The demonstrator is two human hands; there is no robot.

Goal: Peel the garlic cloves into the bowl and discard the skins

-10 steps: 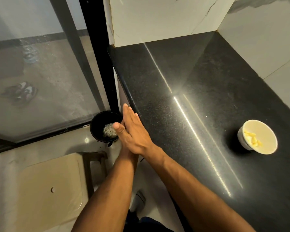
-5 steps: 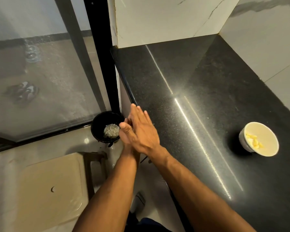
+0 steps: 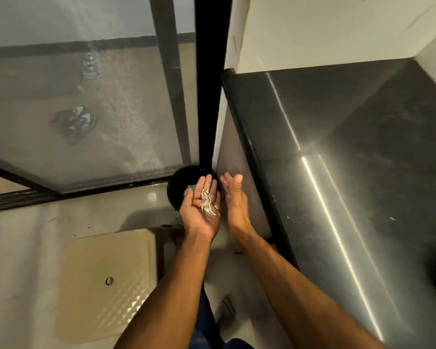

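Both hands hang out past the edge of the black polished stone desk (image 3: pixel 337 172), directly over the round black bin (image 3: pixel 179 182) on the floor, so whatever falls should land inside. The left hand (image 3: pixel 202 210) lies palm up, fingers (image 3: pixel 207 183) straight and flat, carrying a small heap of pale papery garlic skins (image 3: pixel 208 206). Just beside it the right hand (image 3: pixel 234 197) stands on edge, fingers straight, holding nothing. My guess is it is poised to brush the skins off. No bowl shows.
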